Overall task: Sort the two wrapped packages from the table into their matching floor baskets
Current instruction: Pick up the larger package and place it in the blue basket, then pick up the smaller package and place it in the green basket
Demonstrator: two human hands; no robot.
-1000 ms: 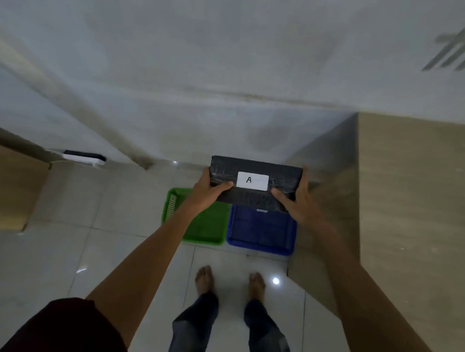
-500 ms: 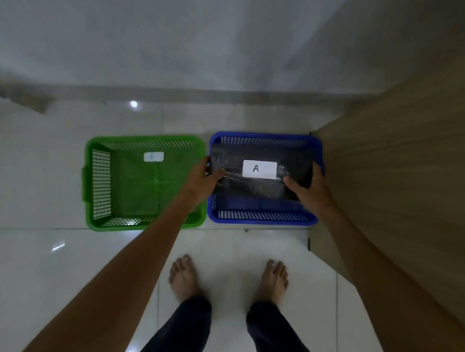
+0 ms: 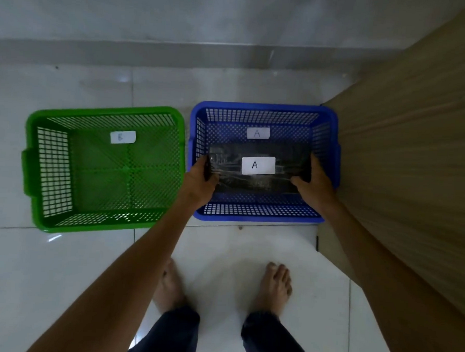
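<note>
A black wrapped package (image 3: 258,181) with a white label marked A sits low inside the blue basket (image 3: 258,217), which carries its own A label on the far wall. My left hand (image 3: 200,181) grips the package's left end and my right hand (image 3: 315,185) grips its right end. Whether the package rests on the basket floor I cannot tell. To the left stands the green basket (image 3: 48,220), with nothing in it, with a white label on its far wall. The second package is out of view.
Both baskets stand side by side on a white tiled floor, close to a grey wall. The wooden side of the table (image 3: 414,172) rises at the right, right next to the blue basket. My bare feet (image 3: 274,288) stand just in front of the baskets.
The package has gone from above the baskets down into the blue one, both hands still on it. The view has tipped downward and come closer to the floor.
</note>
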